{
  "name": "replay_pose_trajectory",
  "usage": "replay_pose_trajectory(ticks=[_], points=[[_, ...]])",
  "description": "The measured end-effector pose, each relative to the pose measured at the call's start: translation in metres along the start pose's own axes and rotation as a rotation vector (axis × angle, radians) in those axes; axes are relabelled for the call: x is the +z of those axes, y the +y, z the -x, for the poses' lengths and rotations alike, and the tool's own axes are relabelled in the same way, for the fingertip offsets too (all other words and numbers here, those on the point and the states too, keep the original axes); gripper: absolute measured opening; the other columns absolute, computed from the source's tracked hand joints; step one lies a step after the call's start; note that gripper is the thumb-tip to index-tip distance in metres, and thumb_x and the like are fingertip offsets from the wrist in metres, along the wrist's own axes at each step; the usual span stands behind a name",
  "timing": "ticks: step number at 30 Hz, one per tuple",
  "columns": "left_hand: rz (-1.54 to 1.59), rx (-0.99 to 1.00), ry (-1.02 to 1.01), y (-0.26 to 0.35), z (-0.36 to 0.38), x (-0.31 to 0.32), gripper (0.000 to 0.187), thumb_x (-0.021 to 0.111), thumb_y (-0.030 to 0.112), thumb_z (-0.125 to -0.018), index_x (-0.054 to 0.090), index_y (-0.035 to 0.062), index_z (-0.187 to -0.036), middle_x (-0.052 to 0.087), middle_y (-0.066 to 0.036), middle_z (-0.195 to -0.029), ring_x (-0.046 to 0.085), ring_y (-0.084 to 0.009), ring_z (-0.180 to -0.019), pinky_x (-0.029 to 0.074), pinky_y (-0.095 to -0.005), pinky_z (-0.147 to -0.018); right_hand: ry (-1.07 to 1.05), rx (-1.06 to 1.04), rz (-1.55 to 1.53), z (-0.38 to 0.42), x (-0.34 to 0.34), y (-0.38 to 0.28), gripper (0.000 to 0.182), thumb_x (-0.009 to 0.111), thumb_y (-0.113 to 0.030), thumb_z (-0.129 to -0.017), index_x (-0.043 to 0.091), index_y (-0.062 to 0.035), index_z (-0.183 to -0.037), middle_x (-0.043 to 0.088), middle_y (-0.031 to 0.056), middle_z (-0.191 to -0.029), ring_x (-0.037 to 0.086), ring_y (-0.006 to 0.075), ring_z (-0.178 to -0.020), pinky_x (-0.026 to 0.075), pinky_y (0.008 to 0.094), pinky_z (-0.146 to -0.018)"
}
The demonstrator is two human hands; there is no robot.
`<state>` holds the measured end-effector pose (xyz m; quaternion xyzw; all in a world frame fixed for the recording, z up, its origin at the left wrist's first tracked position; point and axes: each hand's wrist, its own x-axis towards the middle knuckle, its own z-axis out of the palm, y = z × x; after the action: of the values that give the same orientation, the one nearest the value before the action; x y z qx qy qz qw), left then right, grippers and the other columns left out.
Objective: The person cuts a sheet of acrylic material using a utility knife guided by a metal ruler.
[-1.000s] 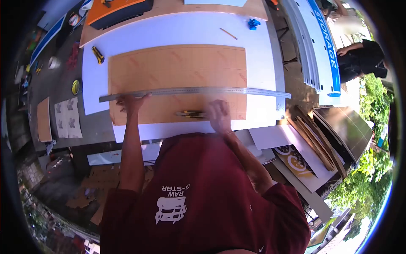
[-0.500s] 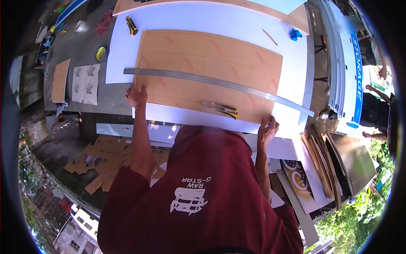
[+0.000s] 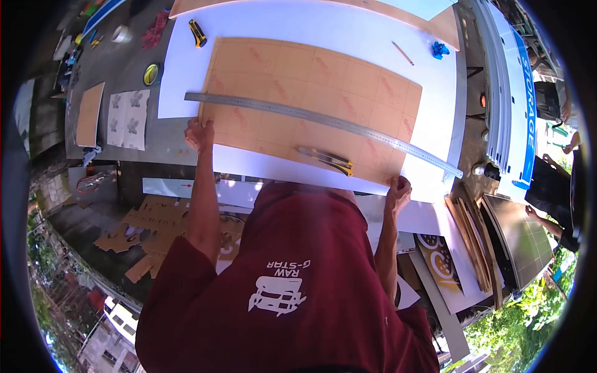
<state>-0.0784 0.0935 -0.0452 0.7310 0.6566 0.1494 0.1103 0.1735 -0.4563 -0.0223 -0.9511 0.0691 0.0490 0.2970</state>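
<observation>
A brown sheet [image 3: 298, 81] with printed red marks and pencil lines lies on a larger white sheet [image 3: 429, 112]. My left hand [image 3: 199, 135] pinches the brown sheet's near left corner. At its near right corner my right hand [image 3: 398, 189] is closed on the edge. A long steel ruler [image 3: 317, 118] lies slantwise across the brown sheet and reaches past it on both sides. Near the front edge, a yellow and black cutter [image 3: 333, 161] rests on the brown sheet. Another cutter [image 3: 198, 33] is on the white sheet beyond the far left corner.
A pencil [image 3: 403, 53] and a crumpled blue item [image 3: 439, 50] lie at the far right. Tape rolls [image 3: 151, 74] and a patterned paper [image 3: 127, 120] are on the left. Boards [image 3: 472, 248] lean at the right. Other people [image 3: 550, 186] stand beyond the blue storage sign [image 3: 530, 112].
The brown sheet has shifted slightly, its far edge moving away and to the right, with the ruler's left end and the cutter. My right hand has closed more at the corner.
</observation>
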Motion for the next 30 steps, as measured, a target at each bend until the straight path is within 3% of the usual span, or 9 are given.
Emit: replay_pose_trajectory(ticks=[2, 7, 10, 15, 18, 26, 30], points=[[-0.043, 0.015, 0.07, -0.011, -0.008, 0.015, 0.052, 0.085, 0.042, -0.071, 0.077, 0.0063, -0.108, 0.077, -0.018, -0.102, 0.073, -0.0375, -0.096, 0.056, -0.047, -0.088, -0.021, 0.019, -0.003, 0.003, -0.001, 0.002, 0.039, 0.071, -0.031, -0.094, 0.071, 0.0041, -0.109, 0.068, 0.0166, -0.099, 0.066, 0.0312, -0.088, 0.053, 0.0441, -0.083], [-0.037, 0.029, -0.225, 0.002, -0.037, 0.006, 0.052, 0.083, 0.046, -0.073, 0.078, 0.0052, -0.105, 0.077, -0.017, -0.102, 0.073, -0.0358, -0.096, 0.056, -0.0454, -0.088, 0.019, 0.038, 0.071, 0.017, 0.0, 0.019, 0.04, 0.074, -0.032, -0.09, 0.071, 0.0049, -0.105, 0.071, 0.0166, -0.096, 0.068, 0.0298, -0.085, 0.054, 0.0438, -0.081], [-0.031, 0.032, -0.308, 0.018, -0.046, 0.007, 0.051, 0.081, 0.049, -0.075, 0.079, 0.0061, -0.102, 0.078, -0.016, -0.103, 0.074, -0.0346, -0.098, 0.056, -0.0431, -0.09, 0.069, 0.075, 0.014, 0.032, 0.004, 0.028, 0.035, 0.072, -0.029, -0.093, 0.069, 0.0049, -0.099, 0.065, 0.0185, -0.097, 0.063, 0.0325, -0.082, 0.052, 0.0464, -0.079], [-0.057, 0.192, -0.321, 0.058, -0.07, 0.032, 0.049, 0.081, 0.049, -0.077, 0.079, 0.0061, -0.102, 0.078, -0.015, -0.098, 0.075, -0.0329, -0.094, 0.056, -0.042, -0.09, 0.066, 0.234, -0.061, 0.046, -0.001, 0.037, 0.038, 0.074, -0.031, -0.092, 0.07, 0.0051, -0.103, 0.067, 0.0188, -0.097, 0.067, 0.0323, -0.086, 0.054, 0.0461, -0.079], [0.011, 0.22, -0.411, 0.101, -0.081, 0.043, 0.048, 0.081, 0.048, -0.079, 0.079, 0.0058, -0.101, 0.079, -0.014, -0.097, 0.075, -0.0324, -0.094, 0.057, -0.042, -0.088, 0.119, 0.221, -0.107, 0.052, 0.005, 0.056, 0.038, 0.074, -0.025, -0.091, 0.068, 0.0095, -0.108, 0.073, 0.0153, -0.088, 0.07, 0.0198, -0.072, 0.06, 0.0342, -0.063], [0.0, 0.449, -0.456, 0.187, -0.101, 0.078, 0.045, 0.076, 0.047, -0.086, 0.079, 0.0058, -0.102, 0.078, -0.017, -0.095, 0.074, -0.0367, -0.094, 0.056, -0.0455, -0.086, 0.18, 0.34, -0.35, 0.077, -0.001, 0.029, 0.036, 0.075, -0.019, -0.092, 0.066, 0.0107, -0.111, 0.074, 0.0168, -0.09, 0.072, 0.0196, -0.075, 0.06, 0.0318, -0.061], [-0.042, 0.506, -0.45, 0.191, -0.109, 0.097, 0.046, 0.074, 0.049, -0.086, 0.079, 0.0065, -0.103, 0.077, -0.019, -0.097, 0.074, -0.0384, -0.095, 0.057, -0.0475, -0.086, 0.213, 0.355, -0.328, 0.088, 0.003, 0.032, 0.036, 0.074, -0.018, -0.092, 0.065, 0.0098, -0.114, 0.073, 0.0161, -0.093, 0.071, 0.0196, -0.077, 0.06, 0.0316, -0.063]])
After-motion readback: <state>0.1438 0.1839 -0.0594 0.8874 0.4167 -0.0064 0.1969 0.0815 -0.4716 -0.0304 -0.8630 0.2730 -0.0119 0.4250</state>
